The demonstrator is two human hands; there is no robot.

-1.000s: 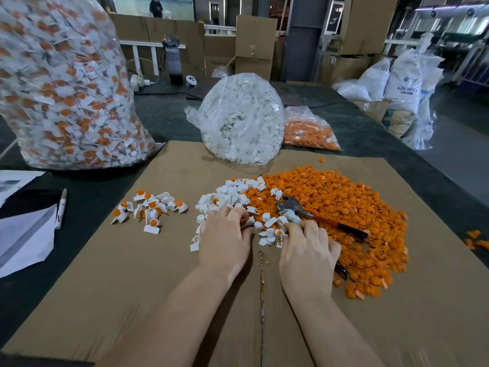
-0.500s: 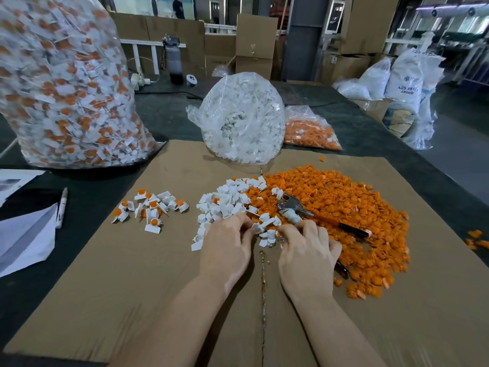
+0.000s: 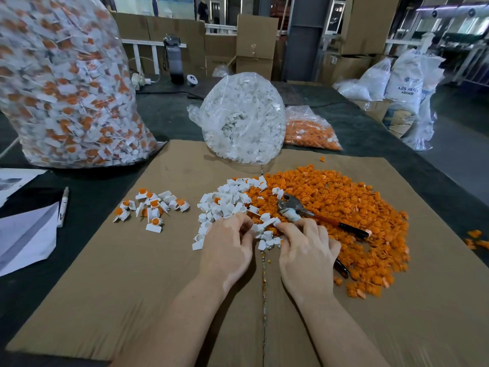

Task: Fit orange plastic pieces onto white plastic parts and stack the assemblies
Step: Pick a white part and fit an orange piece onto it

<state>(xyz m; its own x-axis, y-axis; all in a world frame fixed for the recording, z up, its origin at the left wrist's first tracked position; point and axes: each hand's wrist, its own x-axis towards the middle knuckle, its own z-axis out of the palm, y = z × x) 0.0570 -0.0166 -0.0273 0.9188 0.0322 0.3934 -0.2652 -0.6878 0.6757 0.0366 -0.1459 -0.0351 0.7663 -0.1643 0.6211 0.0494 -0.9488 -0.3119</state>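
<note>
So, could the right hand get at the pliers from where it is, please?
Probably yes. The right hand lies beside the pliers, which sit on top of the orange pile with nothing covering them. Its fingers are busy among white parts, though.

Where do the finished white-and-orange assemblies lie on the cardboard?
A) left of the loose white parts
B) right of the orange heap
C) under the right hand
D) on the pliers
A: the small pile of finished assemblies lies on the cardboard, left of the loose white parts, apart from them.
</note>
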